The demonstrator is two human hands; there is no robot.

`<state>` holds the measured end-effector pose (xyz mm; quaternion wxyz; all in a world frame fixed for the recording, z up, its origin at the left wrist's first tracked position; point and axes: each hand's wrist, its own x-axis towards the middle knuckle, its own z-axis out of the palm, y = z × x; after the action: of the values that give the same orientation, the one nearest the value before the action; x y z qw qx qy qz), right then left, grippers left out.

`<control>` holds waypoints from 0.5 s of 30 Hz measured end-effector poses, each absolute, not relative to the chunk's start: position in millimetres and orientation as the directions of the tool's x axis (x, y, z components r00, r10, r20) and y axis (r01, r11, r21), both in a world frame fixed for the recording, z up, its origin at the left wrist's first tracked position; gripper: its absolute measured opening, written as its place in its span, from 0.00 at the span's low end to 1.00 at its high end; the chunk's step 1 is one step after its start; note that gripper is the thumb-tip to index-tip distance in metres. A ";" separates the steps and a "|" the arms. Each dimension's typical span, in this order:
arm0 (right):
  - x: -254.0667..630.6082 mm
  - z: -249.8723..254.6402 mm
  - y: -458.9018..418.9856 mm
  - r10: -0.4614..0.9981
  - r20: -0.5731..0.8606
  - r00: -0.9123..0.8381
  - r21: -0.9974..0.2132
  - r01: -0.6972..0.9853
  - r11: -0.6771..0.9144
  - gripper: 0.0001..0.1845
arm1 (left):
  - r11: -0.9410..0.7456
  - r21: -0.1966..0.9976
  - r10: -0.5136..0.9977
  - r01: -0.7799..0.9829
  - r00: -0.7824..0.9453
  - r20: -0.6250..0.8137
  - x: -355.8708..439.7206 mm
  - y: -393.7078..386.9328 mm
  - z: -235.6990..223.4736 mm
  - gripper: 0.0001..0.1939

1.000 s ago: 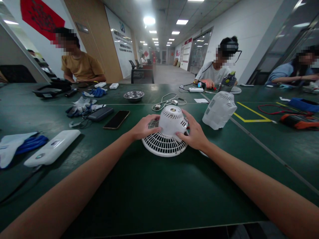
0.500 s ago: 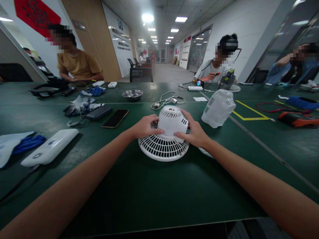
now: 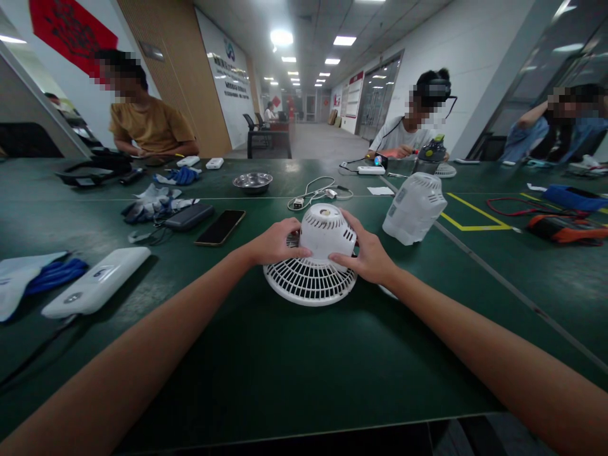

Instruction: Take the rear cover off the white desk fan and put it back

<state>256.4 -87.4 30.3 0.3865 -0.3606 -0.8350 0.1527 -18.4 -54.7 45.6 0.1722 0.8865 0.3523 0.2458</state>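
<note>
A white fan head lies grille-down on the green table in front of me. Its round, slotted motor housing (image 3: 327, 233) points up, and the ribbed fan grille (image 3: 308, 283) spreads out below it. My left hand (image 3: 281, 242) grips the housing from the left, thumb along its lower front and fingers curled behind the side. From the right, my right hand (image 3: 368, 253) holds the same housing, its thumb on the front and its fingers round the side. Part of a pale flat thing (image 3: 387, 292) shows under my right wrist; I cannot make out what it is.
A translucent white plastic container (image 3: 414, 209) stands to the right. Behind the fan are a coiled white cable (image 3: 313, 195) and a steel bowl (image 3: 253, 182). A phone (image 3: 221, 227), gloves (image 3: 152, 204) and a white power bank (image 3: 97, 282) lie left. Several people sit around the table.
Both hands keep their hold on the fan's housing, which has shifted very slightly left in view. Otherwise things stay where they were.
</note>
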 end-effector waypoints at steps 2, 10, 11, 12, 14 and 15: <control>256.4 30.1 -86.2 0.717 0.541 -0.440 -0.515 0.500 0.696 0.53 | -0.695 0.443 0.712 0.567 0.630 0.311 -19.0 -53.3 43.9 0.28; 249.3 32.0 -94.3 0.772 0.461 -0.438 -0.415 0.662 0.624 0.63 | -0.648 0.430 0.761 0.628 0.513 0.398 -18.1 -48.8 32.4 0.26; 247.0 32.4 -96.6 0.784 0.449 -0.429 -0.408 0.682 0.607 0.62 | -0.648 0.467 0.761 0.601 0.506 0.405 -18.4 -48.8 30.8 0.28; 244.8 32.8 -98.7 0.792 0.440 -0.422 -0.401 0.697 0.594 0.61 | -0.649 0.503 0.761 0.571 0.504 0.409 -18.6 -49.0 29.1 0.31; 241.3 33.3 -101.3 0.803 0.431 -0.412 -0.389 0.718 0.578 0.60 | -0.643 0.554 0.764 0.529 0.499 0.410 -18.1 -50.1 25.7 0.38; 240.4 33.3 -101.8 0.805 0.428 -0.410 -0.385 0.724 0.573 0.60 | -0.635 0.562 0.771 0.530 0.486 0.412 -17.1 -50.7 24.2 0.41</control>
<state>240.4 -101.8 33.3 0.2937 -0.4568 -0.8368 0.0695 -17.1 -50.7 24.2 0.1829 0.8422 0.3861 0.3287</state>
